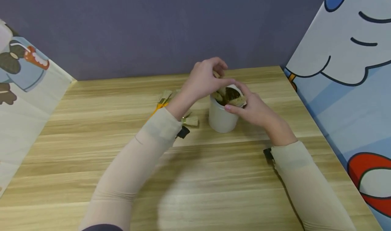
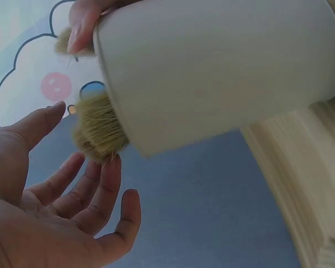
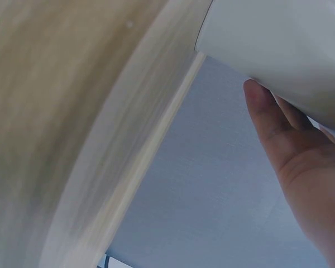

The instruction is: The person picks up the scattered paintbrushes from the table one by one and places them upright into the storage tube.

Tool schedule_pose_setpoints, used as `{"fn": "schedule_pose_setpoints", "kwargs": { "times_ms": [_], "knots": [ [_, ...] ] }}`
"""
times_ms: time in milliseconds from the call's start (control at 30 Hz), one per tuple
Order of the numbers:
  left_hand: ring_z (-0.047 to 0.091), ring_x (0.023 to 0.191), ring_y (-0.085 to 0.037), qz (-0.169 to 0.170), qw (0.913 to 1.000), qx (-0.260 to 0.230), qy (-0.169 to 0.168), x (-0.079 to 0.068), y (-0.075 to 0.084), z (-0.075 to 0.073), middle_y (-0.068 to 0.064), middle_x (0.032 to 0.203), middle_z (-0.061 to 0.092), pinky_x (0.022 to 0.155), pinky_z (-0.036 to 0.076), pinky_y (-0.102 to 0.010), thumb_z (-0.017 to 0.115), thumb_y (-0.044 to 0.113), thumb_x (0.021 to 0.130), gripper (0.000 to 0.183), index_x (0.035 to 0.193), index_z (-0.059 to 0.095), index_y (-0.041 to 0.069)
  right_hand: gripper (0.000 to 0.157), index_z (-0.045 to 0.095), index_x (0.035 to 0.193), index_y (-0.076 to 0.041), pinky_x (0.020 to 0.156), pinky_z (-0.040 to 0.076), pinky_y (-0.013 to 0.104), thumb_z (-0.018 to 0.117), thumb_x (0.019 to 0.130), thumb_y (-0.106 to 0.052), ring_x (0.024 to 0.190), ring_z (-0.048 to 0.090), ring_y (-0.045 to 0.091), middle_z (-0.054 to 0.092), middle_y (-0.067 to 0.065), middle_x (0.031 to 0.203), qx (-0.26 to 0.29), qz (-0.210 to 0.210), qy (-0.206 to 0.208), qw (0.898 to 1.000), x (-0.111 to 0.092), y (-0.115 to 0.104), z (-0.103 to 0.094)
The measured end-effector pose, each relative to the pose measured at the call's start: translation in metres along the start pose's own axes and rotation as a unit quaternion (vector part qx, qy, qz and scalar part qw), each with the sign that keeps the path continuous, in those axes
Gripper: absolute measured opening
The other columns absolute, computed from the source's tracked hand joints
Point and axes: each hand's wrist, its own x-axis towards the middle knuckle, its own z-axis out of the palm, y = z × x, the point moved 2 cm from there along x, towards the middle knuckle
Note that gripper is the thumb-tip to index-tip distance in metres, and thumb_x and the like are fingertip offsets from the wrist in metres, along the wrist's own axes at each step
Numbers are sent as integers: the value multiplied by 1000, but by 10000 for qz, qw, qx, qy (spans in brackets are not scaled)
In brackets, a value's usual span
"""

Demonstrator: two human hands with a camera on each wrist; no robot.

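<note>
A white cylindrical cup (image 1: 222,119) stands upright towards the back of the table. Several paintbrushes are in it, their pale bristles (image 2: 100,128) poking out past the rim and their handles hidden inside. Over the cup's mouth is my left hand (image 1: 205,78), thumb and fingers spread apart, with fingertips right at one clump of bristles in the left wrist view. My right hand (image 1: 258,109) holds the cup near its rim from the right, its thumb by another brush head (image 1: 237,101). In the right wrist view, its fingers (image 3: 271,117) lie along the cup's outer side.
More paintbrushes lie left of the cup, partly hidden behind my left forearm: one brush with an orange handle (image 1: 160,105) and another brush with pale bristles (image 1: 191,121). A dark wall (image 1: 171,30) bounds the wooden table (image 1: 100,146) behind; cartoon-printed panels (image 1: 351,98) flank it.
</note>
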Motion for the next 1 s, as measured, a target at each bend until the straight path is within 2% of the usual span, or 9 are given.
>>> {"fn": "schedule_pose_setpoints", "kwargs": {
  "times_ms": [67, 267, 400, 567, 667, 800, 900, 1000],
  "knots": [
    [67, 110, -15, -69, 10000, 30, -20, 0, 1, -4, 0, 122, 73, 93, 57, -33, 79, 44, 96, 47, 134, 67, 18, 96, 8, 171, -35, 120, 37, 69, 67, 100, -58, 154, 40, 46, 20, 16, 178, 25, -27, 24, 10000, 1, 1, 0],
    [67, 106, -14, -221, 9995, 216, 1, -7, -9, -19, 1, 122, 74, 89, 58, -34, 74, 47, 99, 44, 132, 68, 19, 89, 20, 169, -28, 112, 47, 65, 71, 99, -53, 143, 54, 41, 47, 19, 162, 177, -181, 134, 9996, 2, 3, 2],
    [68, 101, -17, -313, 9986, 421, -44, -14, -28, -28, -1, 121, 74, 85, 59, -37, 65, 43, 105, 37, 130, 69, 16, 89, 22, 168, -27, 111, 49, 65, 72, 99, -52, 143, 54, 42, 47, 19, 162, 162, -143, 156, 9996, 1, 2, 1],
    [65, 107, -24, -571, 9918, 1021, -508, -23, -55, -30, -6, 121, 73, 96, 54, -44, 58, 39, 109, 34, 129, 69, 14, 93, 17, 170, -28, 108, 51, 65, 71, 99, -54, 142, 55, 45, 42, 22, 166, 95, 17, 90, 9999, 0, -1, 0],
    [66, 114, -28, -652, 9813, 1485, -1037, -28, -71, -23, -9, 125, 72, 103, 53, -48, 62, 39, 107, 38, 133, 67, 11, 94, 15, 171, -29, 107, 52, 64, 70, 99, -55, 141, 56, 45, 40, 22, 167, 67, 69, 66, 9999, 0, -1, 0],
    [67, 121, -30, -730, 9540, 2322, -1752, -37, -86, -11, -10, 132, 70, 106, 54, -51, 70, 45, 102, 52, 142, 64, 12, 95, 13, 171, -30, 106, 53, 64, 69, 99, -56, 139, 58, 46, 37, 22, 169, 65, 78, 21, 9999, -1, -1, -1],
    [67, 119, -28, -725, 9343, 2817, -2059, -45, -92, -4, -7, 133, 71, 105, 54, -52, 74, 44, 100, 54, 143, 65, 13, 96, 12, 171, -31, 106, 53, 64, 69, 99, -58, 137, 59, 47, 33, 21, 171, 75, 82, -16, 9999, -1, -1, -1],
    [68, 108, -24, -703, 9261, 2947, -2248, -52, -97, 4, -6, 123, 74, 98, 56, -50, 79, 40, 97, 52, 140, 67, 14, 97, 12, 171, -32, 106, 53, 64, 69, 98, -61, 137, 59, 47, 31, 20, 172, 68, 99, -28, 9999, -1, -2, 0]
  ]
}}
